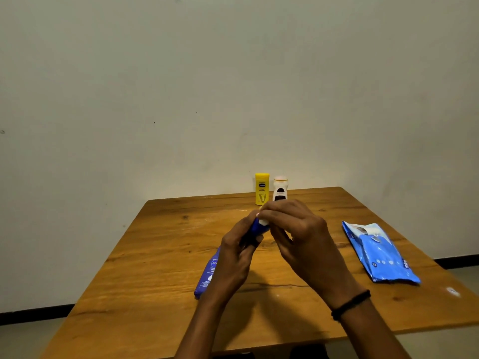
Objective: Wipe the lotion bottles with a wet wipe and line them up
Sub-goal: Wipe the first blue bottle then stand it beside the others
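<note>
A dark blue lotion bottle (pixel 207 277) is held tilted above the table, its cap end up between my hands. My left hand (pixel 237 257) grips its middle. My right hand (pixel 298 229) pinches a small white wet wipe (pixel 263 222) against the bottle's top end. At the far edge of the table a yellow lotion bottle (pixel 262 189) stands upright, and a white bottle with a dark label (pixel 280 189) stands close beside it on the right. Most of the wipe is hidden by my fingers.
A blue pack of wet wipes (pixel 381 255) lies flat on the right side of the wooden table (pixel 155 268). A plain wall rises just behind the table's far edge. A small white scrap (pixel 452 291) lies near the right edge.
</note>
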